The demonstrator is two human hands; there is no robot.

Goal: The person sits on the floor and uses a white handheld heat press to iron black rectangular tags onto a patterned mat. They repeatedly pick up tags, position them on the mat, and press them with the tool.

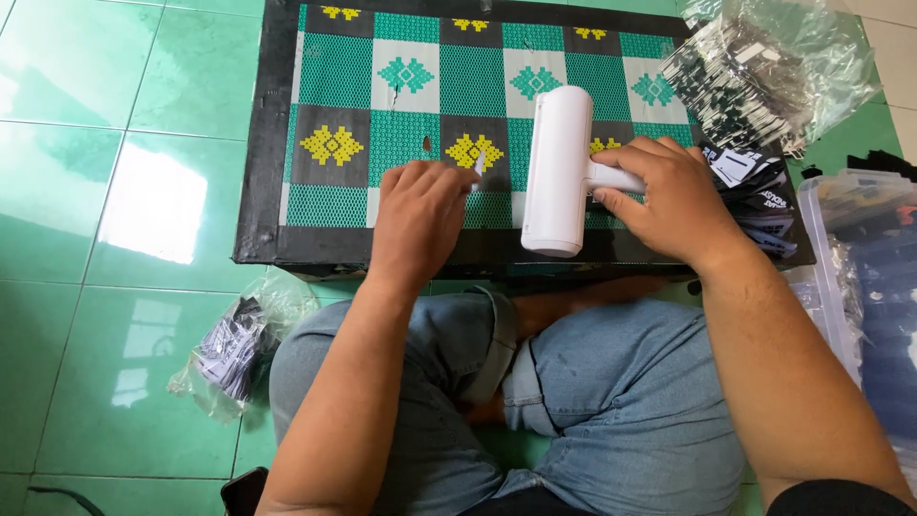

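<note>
Low tabletop [287, 143] under a green, black and yellow patterned mat [439, 86] is carrying the work; the person is sitting cross-legged on the green tiled floor [115, 191].

The white handheld device [556, 172], a cylinder on a short handle, is lying on the mat near the front edge. The right hand [673, 196] is wrapping a closed grip round its handle.

The left hand [420, 215] is pinching a small pale slip [479, 162] at the fingertips, just left of the device (too small to tell what it is).

Judgement: the device should be held flat and steady, and the slip fed squarely, fingertips clear.

Bags of dark printed tags [764, 67] are lying right and lower left.
</note>
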